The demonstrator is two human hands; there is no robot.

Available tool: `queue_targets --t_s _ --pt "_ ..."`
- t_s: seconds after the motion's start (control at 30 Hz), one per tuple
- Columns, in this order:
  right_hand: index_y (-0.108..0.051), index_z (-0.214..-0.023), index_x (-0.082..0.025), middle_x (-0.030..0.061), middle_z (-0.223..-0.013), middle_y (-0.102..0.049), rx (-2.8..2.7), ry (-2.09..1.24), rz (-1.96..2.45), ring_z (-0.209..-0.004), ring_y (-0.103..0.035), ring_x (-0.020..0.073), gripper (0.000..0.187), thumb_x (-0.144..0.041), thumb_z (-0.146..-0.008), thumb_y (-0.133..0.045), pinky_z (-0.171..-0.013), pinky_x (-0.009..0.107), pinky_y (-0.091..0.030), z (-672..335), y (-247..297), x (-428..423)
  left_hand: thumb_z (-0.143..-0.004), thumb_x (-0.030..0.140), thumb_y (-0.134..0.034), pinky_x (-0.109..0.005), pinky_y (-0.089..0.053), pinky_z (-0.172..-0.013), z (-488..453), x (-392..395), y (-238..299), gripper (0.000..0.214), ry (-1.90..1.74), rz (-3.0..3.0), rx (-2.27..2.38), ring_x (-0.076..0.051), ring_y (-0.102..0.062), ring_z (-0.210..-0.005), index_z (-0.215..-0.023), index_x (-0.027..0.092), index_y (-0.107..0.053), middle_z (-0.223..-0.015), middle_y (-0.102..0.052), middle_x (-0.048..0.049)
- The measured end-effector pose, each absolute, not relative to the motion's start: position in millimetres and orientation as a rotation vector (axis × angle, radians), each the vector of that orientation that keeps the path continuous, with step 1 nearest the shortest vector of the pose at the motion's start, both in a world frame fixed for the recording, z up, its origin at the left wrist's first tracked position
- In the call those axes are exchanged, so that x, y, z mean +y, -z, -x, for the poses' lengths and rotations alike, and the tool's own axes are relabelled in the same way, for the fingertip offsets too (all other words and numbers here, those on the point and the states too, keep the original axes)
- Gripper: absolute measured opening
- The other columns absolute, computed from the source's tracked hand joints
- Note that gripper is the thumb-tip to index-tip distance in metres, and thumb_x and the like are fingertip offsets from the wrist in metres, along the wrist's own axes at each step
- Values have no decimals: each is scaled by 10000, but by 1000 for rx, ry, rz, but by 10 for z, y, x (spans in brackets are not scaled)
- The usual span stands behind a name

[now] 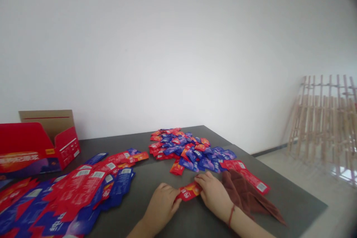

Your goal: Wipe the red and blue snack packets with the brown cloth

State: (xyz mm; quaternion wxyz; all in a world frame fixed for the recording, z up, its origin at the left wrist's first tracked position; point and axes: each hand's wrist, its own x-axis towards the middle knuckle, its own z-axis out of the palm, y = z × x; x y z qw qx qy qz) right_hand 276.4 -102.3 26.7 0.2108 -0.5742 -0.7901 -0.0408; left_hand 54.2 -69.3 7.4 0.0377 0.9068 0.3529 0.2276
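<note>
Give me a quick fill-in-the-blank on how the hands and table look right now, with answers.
The packet between the left hand and right hand is mainly ____.
A brown towel lies beside the ____ hand.
Beyond the hands, a heap of sachets shows red and ____.
A red string circles the right ____.
red; right; blue; wrist

printed text: red and blue sachets | legible: none, too blurred

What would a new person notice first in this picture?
First comes the heap of red and blue sachets in the middle of the dark table. Left of it lie flat printed sheets near an open red carton. In front, the left hand and right hand hold one red sachet.
</note>
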Motion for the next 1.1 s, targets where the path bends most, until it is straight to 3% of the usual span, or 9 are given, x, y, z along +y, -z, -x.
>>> queue_targets --t_s 0.17,0.23,0.33,0.43,0.6,0.77,0.9,1.1 --pt "-568 -1257 -190 49 -1307 -548 -2138 250 1436 -1159 -451 219 567 -10 -743 -411 -1042 362 -320 -2717 -517 -1114 -943 212 -465 -318 -388 -775 -593 -660 -111 302 -813 -2604 1244 -188 -574 -781 -695 193 -636 -725 -637 -9" --pt "-552 -1274 -219 28 -1333 -526 -2201 239 1372 -1170 -437 212 588 -11 -740 -421 -1042 358 -314 -2627 -506 -1136 -929 226 -483 -315 -391 -765 -603 -626 -80 303 -793 -2525 1336 -195 -569 -800 -658 190 -612 -727 -629 -7" --pt "-591 -1223 -234 23 -1253 -583 -2319 152 1423 -1105 -468 222 514 -44 -773 -430 -964 359 -366 -2518 -356 -1072 -862 181 -537 -340 -392 -838 -576 -586 -7 107 -787 -2478 1449 -216 -561 -936 -863 195 -643 -918 -651 -23" --pt "-638 -1140 -198 57 -1137 -635 -2345 100 1582 -1053 -487 241 419 -75 -799 -430 -893 361 -385 -2485 -216 -943 -811 148 -552 -375 -359 -956 -522 -584 57 300 -780 -2501 1528 -237 -502 -1121 -1108 173 -587 -1156 -600 -73" --pt "-661 -1044 -181 75 -1042 -663 -2445 91 1610 -1017 -487 252 333 -116 -820 -424 -865 370 -362 -2383 -225 -853 -871 188 -465 -434 -277 -1073 -503 -609 97 395 -563 -2622 1494 -254 -416 -1268 -1259 149 -527 -1332 -519 -116" --pt "-641 -1054 -199 45 -1097 -660 -2658 26 1333 -1005 -472 235 318 -159 -784 -479 -896 374 -336 -2260 -289 -972 -889 191 -418 -465 -260 -1100 -510 -598 81 444 -432 -2689 1473 -257 -384 -1313 -1325 151 -491 -1395 -478 -116" --pt "-628 -1127 -246 -19 -1167 -650 -2705 -170 1128 -1018 -479 194 420 -138 -744 -491 -927 320 -327 -2459 -308 -1111 -894 200 -410 -462 -267 -1105 -500 -596 55 452 -398 -2694 1483 -256 -381 -1321 -1336 146 -489 -1409 -468 -117" --pt "-623 -1178 -206 17 -1216 -627 -2333 -69 1530 -1071 -480 205 538 -62 -700 -421 -951 303 -320 -2847 -214 -1074 -903 229 -409 -458 -264 -1111 -517 -607 -5 456 -340 -2680 1500 -255 -383 -1320 -1344 147 -493 -1417 -462 -109"
